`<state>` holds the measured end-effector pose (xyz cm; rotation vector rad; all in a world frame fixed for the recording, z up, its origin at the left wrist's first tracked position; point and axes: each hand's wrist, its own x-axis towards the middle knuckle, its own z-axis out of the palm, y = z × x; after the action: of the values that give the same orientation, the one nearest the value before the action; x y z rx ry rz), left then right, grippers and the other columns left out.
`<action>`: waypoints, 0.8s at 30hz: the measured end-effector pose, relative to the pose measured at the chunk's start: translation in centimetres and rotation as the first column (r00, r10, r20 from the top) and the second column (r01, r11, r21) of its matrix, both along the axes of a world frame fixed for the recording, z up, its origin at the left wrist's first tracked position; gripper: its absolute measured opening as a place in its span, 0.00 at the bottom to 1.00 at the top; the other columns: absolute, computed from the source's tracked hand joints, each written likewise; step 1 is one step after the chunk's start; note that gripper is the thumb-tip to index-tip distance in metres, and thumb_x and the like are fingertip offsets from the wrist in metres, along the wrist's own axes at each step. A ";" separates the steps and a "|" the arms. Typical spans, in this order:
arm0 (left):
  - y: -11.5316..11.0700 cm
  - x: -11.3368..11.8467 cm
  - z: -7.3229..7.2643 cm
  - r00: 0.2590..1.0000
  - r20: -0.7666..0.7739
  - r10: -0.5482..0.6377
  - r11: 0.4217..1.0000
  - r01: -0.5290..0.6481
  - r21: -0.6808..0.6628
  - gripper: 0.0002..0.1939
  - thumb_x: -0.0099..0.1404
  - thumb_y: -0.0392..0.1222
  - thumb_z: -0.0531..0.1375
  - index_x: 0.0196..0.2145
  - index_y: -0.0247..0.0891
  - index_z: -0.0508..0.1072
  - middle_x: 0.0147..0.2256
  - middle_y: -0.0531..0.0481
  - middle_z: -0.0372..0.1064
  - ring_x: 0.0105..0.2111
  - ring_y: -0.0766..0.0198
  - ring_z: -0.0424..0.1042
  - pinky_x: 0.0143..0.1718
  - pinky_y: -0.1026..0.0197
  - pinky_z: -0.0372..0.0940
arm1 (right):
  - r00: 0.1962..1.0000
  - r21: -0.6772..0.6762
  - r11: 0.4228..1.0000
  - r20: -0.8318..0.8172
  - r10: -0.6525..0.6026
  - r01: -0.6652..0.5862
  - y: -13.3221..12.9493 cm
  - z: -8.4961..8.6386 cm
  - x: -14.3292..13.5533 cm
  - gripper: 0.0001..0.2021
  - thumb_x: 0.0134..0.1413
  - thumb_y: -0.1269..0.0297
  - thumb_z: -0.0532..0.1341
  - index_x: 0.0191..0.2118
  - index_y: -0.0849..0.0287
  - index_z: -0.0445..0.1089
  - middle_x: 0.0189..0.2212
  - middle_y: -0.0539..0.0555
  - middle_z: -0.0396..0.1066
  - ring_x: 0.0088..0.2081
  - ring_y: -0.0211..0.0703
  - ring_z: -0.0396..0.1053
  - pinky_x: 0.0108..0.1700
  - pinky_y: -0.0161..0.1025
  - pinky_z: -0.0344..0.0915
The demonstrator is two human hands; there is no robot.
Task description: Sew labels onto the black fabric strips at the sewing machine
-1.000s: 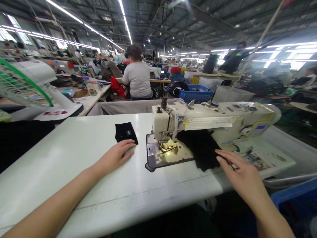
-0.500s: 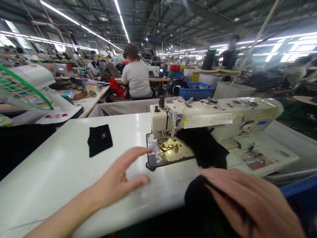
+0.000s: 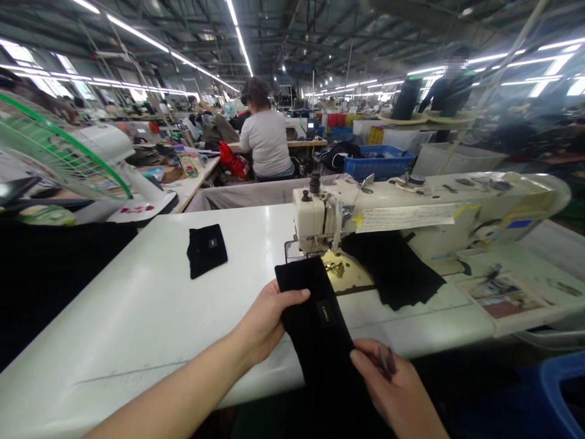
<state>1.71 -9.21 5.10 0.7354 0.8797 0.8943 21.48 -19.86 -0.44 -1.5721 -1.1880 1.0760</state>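
Between my hands a black fabric piece point(image 3: 315, 341) with a small dark lettered label point(image 3: 326, 313) is held up in front of the sewing machine point(image 3: 315, 216). My left hand point(image 3: 269, 314) grips its left edge, thumb on top. My right hand point(image 3: 388, 381) pinches the right edge lower down. A small dark metal tool point(image 3: 387, 360), its kind unclear, sits among the right fingers. The upper end of the fabric covers part of the needle plate point(image 3: 351, 277), and whether they touch I cannot tell. The lower end runs down past the table edge into dark shadow.
Another black piece with a label point(image 3: 207, 250) lies left on the white table point(image 3: 150, 311). More black pieces point(image 3: 393, 268) lie under the machine arm. A recessed tray point(image 3: 507, 292) holds small parts at right. A fan point(image 3: 109, 152) stands at left; a person point(image 3: 266, 140) sits ahead.
My left hand has gone from spread and holding nothing to gripping the black fabric piece. My right hand has brought that piece up from the front edge towards the machine. The view has shifted slightly.
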 end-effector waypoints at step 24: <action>8.0 0.1 -5.0 0.391 -0.745 0.540 0.448 0.616 0.648 0.01 0.63 0.36 0.65 0.34 0.39 0.78 0.37 0.47 0.72 0.40 0.56 0.71 0.43 0.55 0.67 | 0.952 0.321 0.921 0.275 0.134 -0.222 -0.3 -3.0 -1.6 0.10 0.63 0.60 0.61 0.45 0.54 0.76 0.26 0.48 0.73 0.23 0.37 0.70 0.29 0.30 0.71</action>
<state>1.82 -1.21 0.06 2.5054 1.3265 0.7958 19.86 -20.17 -3.44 -1.3621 -1.6233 0.7388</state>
